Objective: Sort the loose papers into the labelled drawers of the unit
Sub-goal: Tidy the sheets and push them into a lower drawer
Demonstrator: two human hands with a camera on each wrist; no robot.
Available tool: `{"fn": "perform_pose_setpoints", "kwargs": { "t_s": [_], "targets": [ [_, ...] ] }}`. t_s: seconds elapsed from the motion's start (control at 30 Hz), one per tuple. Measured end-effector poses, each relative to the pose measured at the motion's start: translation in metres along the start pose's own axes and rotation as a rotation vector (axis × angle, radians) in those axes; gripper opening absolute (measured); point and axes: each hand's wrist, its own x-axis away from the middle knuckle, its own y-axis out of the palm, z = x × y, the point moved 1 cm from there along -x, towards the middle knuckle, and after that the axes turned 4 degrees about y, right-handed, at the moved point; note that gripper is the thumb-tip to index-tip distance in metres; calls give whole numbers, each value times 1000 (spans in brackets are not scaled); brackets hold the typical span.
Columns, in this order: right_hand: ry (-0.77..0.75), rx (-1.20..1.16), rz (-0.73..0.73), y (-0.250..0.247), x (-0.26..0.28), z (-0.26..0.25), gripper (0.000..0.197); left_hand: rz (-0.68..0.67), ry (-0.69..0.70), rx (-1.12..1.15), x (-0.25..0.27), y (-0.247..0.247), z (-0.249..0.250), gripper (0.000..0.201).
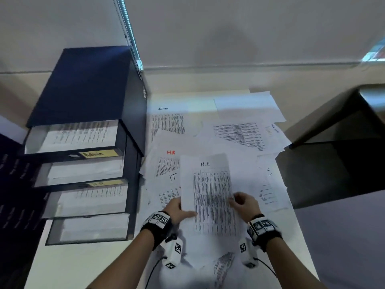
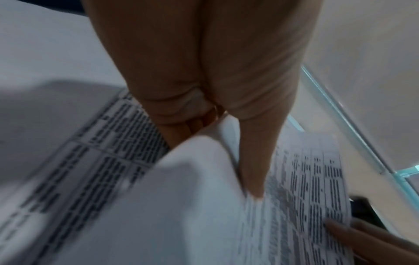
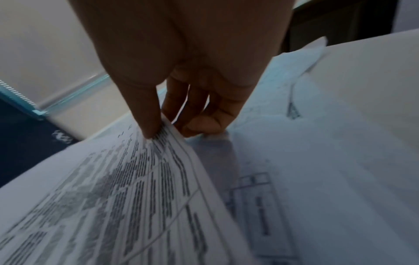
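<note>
A printed sheet marked "H.R" (image 1: 210,184) is lifted off the pile between both hands. My left hand (image 1: 177,209) pinches its left edge, thumb on top of the sheet (image 2: 294,197), fingers beneath. On the opposite side my right hand (image 1: 243,203) pinches the right edge, thumb on the print (image 3: 136,179). The dark blue drawer unit (image 1: 83,97) stands at the left, its four drawers pulled out, with yellow labels "Admin" (image 1: 98,153) and "H.R" (image 1: 104,183); papers lie in the drawers.
Loose sheets cover the white table (image 1: 62,263): one marked "Admin" (image 1: 166,122), a red "HR" sheet (image 1: 166,163), an "IT" sheet (image 1: 168,190), others at the right (image 1: 268,184). A dark desk (image 1: 333,153) stands beyond the table's right edge. A wall rises behind.
</note>
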Motion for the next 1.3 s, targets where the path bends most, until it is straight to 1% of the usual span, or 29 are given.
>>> {"fn": "perform_pose_setpoints", "kwargs": {
  "t_s": [0.03, 0.07, 0.1, 0.13, 0.17, 0.2, 0.23, 0.27, 0.3, 0.33, 0.37, 0.4, 0.43, 0.5, 0.57, 0.63, 0.73, 0.83, 0.9, 0.93, 1.0, 1.07, 1.1, 1.13, 1.17, 1.23, 1.27, 1.3],
  "targets": [
    [-37, -28, 14, 0, 3, -14, 14, 53, 39, 61, 7, -4, 4, 17],
    [-80, -66, 38, -2, 6, -30, 10, 117, 65, 101, 20, -11, 12, 11],
    [-126, -120, 51, -6, 9, -48, 7, 191, 109, 132, 30, -21, 19, 19],
    [-171, -187, 49, -9, 13, -66, 12, 246, 133, 141, 44, -34, 27, 28],
    [-223, -244, 34, -12, 18, -87, 23, 303, 186, 152, 56, -48, 34, 32],
    [-274, -277, 11, -14, 24, -110, 37, 329, 229, 196, 74, -63, 45, 28],
    [-329, -299, -19, -16, 30, -134, 54, 348, 304, 281, 89, -77, 51, 21],
    [-388, -305, -47, -17, 37, -158, 65, 369, 350, 350, 107, -92, 59, 31],
    [-454, -290, -69, -18, 45, -183, 69, 414, 393, 418, 124, -107, 66, 44],
    [-514, -267, -85, -18, 53, -207, 65, 474, 411, 451, 143, -122, 72, 54],
    [-556, -255, -107, -15, 61, -228, 58, 542, 431, 487, 160, -137, 73, 59],
    [-565, -261, -133, -12, 70, -247, 50, 602, 426, 533, 177, -153, 73, 62],
    [-548, -286, -179, -7, 78, -262, 45, 652, 420, 586, 194, -165, 73, 64],
    [-495, -327, -317, 10, 97, -285, 42, 708, 413, 599, 229, -188, 62, 64],
    [-454, -338, -451, 35, 116, -297, 40, 703, 402, 597, 261, -203, 46, 58],
    [-391, -357, -568, 67, 128, -295, 39, 686, 345, 656, 286, -214, 24, 57],
    [-250, -426, -680, 120, 133, -277, 35, 672, 246, 706, 310, -218, -6, 54],
    [-133, -472, -685, 155, 127, -266, 36, 705, 209, 706, 321, -220, -28, 40],
    [-91, -493, -640, 165, 123, -269, 36, 698, 199, 713, 323, -221, -44, 33],
    [-81, -515, -617, 165, 122, -273, 36, 677, 197, 722, 322, -223, -53, 35],
    [-100, -512, -519, 165, 119, -282, 35, 645, 203, 725, 316, -225, -69, 41],
    [-114, -522, -442, 163, 115, -290, 34, 695, 215, 698, 304, -229, -81, 35],
    [-102, -541, -441, 162, 113, -292, 33, 739, 215, 680, 297, -232, -83, 32],
    [-92, -532, -475, 160, 115, -294, 33, 789, 220, 654, 288, -235, -84, 30],
    [-87, -493, -541, 158, 118, -294, 36, 842, 226, 623, 280, -238, -84, 27],
    [-69, -367, -711, 156, 126, -290, 38, 942, 242, 553, 261, -245, -83, 23],
    [-61, -335, -780, 156, 132, -288, 34, 976, 246, 519, 251, -248, -83, 21],
    [-52, -335, -815, 157, 133, -287, 30, 1001, 244, 489, 242, -251, -82, 20]
  ]
}}
